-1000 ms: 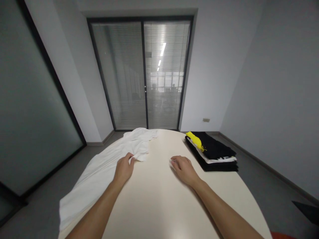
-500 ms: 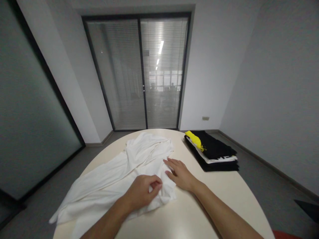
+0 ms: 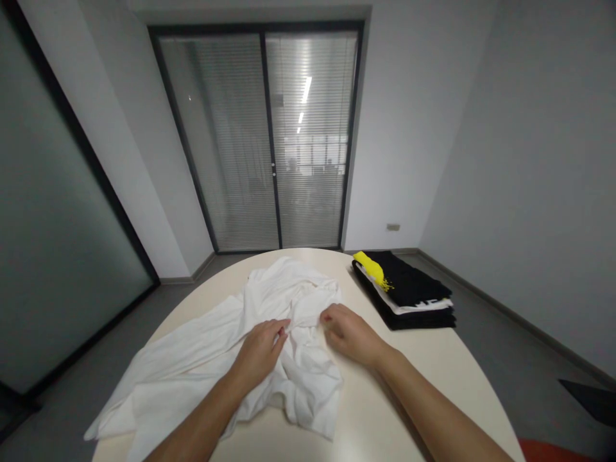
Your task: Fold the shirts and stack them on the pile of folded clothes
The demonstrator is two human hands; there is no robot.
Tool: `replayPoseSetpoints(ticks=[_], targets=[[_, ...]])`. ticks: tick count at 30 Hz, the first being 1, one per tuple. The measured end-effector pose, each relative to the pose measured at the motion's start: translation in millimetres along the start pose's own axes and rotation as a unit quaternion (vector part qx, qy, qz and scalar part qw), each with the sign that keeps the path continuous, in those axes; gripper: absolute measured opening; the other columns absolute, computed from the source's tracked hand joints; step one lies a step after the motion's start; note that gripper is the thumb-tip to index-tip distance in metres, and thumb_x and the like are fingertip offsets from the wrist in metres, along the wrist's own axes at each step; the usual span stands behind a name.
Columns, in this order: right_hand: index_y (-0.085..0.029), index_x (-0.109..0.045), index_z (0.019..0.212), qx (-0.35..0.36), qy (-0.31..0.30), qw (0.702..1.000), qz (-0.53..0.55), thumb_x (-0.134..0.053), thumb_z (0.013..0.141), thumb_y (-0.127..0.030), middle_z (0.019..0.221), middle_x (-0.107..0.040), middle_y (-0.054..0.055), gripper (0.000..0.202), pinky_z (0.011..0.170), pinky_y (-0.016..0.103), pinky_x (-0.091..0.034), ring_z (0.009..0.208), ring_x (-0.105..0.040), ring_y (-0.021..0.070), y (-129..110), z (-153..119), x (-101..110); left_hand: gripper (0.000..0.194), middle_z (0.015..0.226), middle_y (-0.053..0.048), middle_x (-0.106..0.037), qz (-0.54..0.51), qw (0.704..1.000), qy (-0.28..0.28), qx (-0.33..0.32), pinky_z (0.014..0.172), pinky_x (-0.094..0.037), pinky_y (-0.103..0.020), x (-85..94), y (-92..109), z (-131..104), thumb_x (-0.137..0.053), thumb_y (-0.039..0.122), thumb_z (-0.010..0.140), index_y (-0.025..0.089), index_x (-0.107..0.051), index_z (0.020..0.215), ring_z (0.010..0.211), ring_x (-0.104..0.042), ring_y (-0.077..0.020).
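Note:
A rumpled white garment (image 3: 216, 333) lies spread over the left and middle of the table, with long folds running to the lower left. My left hand (image 3: 262, 351) rests over its middle, thumb and fingers pinching the cloth. At the garment's right edge, my right hand (image 3: 350, 332) is closed, its curled fingers gripping the cloth there. Between the two hands the fabric bunches into a raised fold. Nearer to me, the garment's lower right part hangs in loose waves on the tabletop. The exact fingertip contact of the right hand is partly hidden.
The round cream table (image 3: 380, 398) carries a stack of folded dark clothes (image 3: 414, 282) at the right, with a white layer and a yellow piece (image 3: 370, 266) on its left side. A glass door with blinds (image 3: 308, 192) stands behind. Something red (image 3: 548, 451) shows at lower right.
My left hand has moved left and away from me, pinching the cloth. My right hand has gone from flat fingers to curled ones. The cloth between them is now more bunched.

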State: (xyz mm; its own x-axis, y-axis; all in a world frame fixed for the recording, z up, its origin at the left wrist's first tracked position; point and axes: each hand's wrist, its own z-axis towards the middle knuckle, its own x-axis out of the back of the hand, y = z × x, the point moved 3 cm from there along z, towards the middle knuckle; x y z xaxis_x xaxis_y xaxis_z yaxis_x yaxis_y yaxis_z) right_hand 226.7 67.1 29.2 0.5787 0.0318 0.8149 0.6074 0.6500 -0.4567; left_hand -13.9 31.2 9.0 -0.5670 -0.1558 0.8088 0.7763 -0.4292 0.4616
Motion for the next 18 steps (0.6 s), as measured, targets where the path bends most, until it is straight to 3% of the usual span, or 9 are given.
replayPoseSetpoints(ticks=[3,5,8,11,12,14,16,18], targets=[[-0.02,-0.062,0.123,-0.044,0.06,0.996,-0.054,-0.056,0.083,-0.014,0.129,-0.06,0.013,0.042,0.103,0.043,-0.043,0.121,-0.053,0.0274,25,-2,0,0.034,0.11,-0.009,-0.068,-0.017,1.0,0.004,-0.005,0.091,-0.052,-0.034,0.2,1,1,-0.045,0.024,0.097,0.02,-0.065,0.123,0.098,-0.066,-0.0209],[-0.021,-0.065,0.116,-0.064,0.063,0.994,-0.062,-0.055,0.088,-0.02,0.134,-0.059,0.013,0.03,0.105,0.047,-0.041,0.127,-0.049,0.0285,37,-1,-2,0.043,0.124,-0.009,-0.064,-0.026,1.0,0.003,-0.006,0.091,-0.052,-0.033,-1.0,0,1,-0.05,0.025,0.094,0.021,-0.056,0.136,0.097,-0.066,-0.0198],[-0.023,-0.067,0.106,-0.061,0.047,0.996,-0.039,-0.051,0.094,-0.023,0.121,-0.067,0.01,0.02,0.107,0.049,-0.038,0.125,-0.052,0.0277,35,1,-3,0.058,0.14,-0.008,-0.057,-0.015,1.0,-0.021,-0.012,0.092,-0.053,-0.034,-1.4,2,1,-0.053,0.026,0.093,0.027,-0.042,0.149,0.096,-0.067,-0.019],[-0.022,-0.066,0.105,-0.036,0.008,0.998,0.041,-0.047,0.099,-0.031,0.104,-0.072,0.006,0.022,0.103,0.046,-0.041,0.104,-0.063,0.0235,11,4,-3,0.068,0.148,-0.005,-0.051,0.02,0.999,-0.035,-0.012,0.094,-0.053,-0.037,3.2,11,0,-0.058,0.032,0.091,0.033,-0.033,0.154,0.104,-0.067,-0.0219],[-0.022,-0.066,0.103,-0.027,-0.012,0.996,0.087,-0.046,0.1,-0.035,0.1,-0.072,0.006,0.024,0.098,0.042,-0.044,0.096,-0.064,0.0215,1,5,-3,0.067,0.15,-0.006,-0.048,0.03,0.999,-0.035,-0.014,0.095,-0.053,-0.038,5.3,15,-1,-0.061,0.035,0.09,0.034,-0.036,0.153,0.108,-0.066,-0.0236],[-0.021,-0.066,0.101,-0.019,-0.04,0.981,0.187,-0.049,0.099,-0.043,0.096,-0.072,0.005,0.028,0.086,0.034,-0.049,0.087,-0.064,0.019,-18,5,-5,0.049,0.152,-0.006,-0.046,0.038,0.998,-0.026,-0.036,0.1,-0.05,-0.042,9.0,24,-2,-0.064,0.039,0.089,0.032,-0.058,0.136,0.119,-0.061,-0.0273],[-0.021,-0.066,0.104,-0.025,-0.046,0.964,0.26,-0.054,0.096,-0.048,0.094,-0.072,0.004,0.031,0.078,0.03,-0.05,0.086,-0.064,0.0181,-28,4,-7,0.026,0.146,-0.007,-0.054,0.013,0.998,-0.001,-0.061,0.105,-0.046,-0.044,11.8,30,-1,-0.06,0.04,0.092,0.027,-0.073,0.11,0.124,-0.057,-0.0282],[-0.021,-0.064,0.112,-0.03,-0.039,0.956,0.291,-0.056,0.095,-0.049,0.095,-0.071,0.004,0.034,0.079,0.03,-0.05,0.087,-0.064,0.018,-29,2,-8,0.029,0.127,-0.009,-0.067,-0.049,0.997,0.043,-0.041,0.105,-0.044,-0.043,14.2,28,0,-0.051,0.04,0.097,0.023,-0.074,0.097,0.12,-0.058,-0.0268]])
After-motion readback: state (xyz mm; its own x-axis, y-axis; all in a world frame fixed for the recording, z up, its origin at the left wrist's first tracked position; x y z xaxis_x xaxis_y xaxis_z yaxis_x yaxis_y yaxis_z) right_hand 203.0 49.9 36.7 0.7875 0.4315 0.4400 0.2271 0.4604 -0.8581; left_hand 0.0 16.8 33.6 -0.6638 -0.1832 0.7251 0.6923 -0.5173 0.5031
